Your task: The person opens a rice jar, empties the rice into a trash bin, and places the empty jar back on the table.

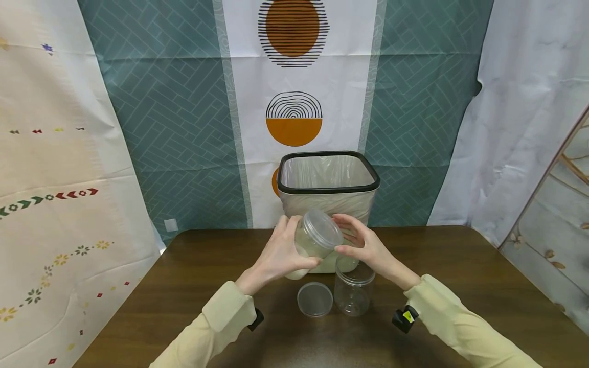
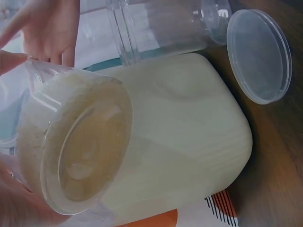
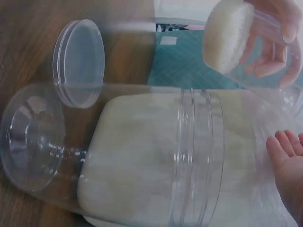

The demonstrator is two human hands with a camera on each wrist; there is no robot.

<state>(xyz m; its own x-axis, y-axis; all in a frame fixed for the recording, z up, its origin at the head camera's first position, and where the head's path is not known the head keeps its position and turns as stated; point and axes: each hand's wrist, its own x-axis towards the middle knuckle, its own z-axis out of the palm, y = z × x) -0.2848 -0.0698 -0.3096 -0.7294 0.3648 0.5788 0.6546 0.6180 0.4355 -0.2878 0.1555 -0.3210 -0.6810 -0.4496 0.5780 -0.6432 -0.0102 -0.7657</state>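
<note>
My left hand (image 1: 281, 255) grips a clear plastic jar (image 2: 92, 146) that leans to the right, its translucent lid on top. Pale granular contents, like rice, are gathered at its bottom. Beside that lid is my right hand (image 1: 363, 246), fingers loosely curved; in the right wrist view its fingers (image 3: 286, 144) spread apart from the jar. Below the right hand, an empty clear jar (image 1: 353, 294) stands upright with no lid on it. A loose translucent lid (image 1: 315, 299) lies flat on the table just left of this jar.
Behind the hands stands a pale bin (image 1: 368, 199) with a black rim and a plastic liner. The brown wooden table (image 1: 207, 286) extends to both sides. Patterned cloths (image 1: 184, 102) hang behind and beside it.
</note>
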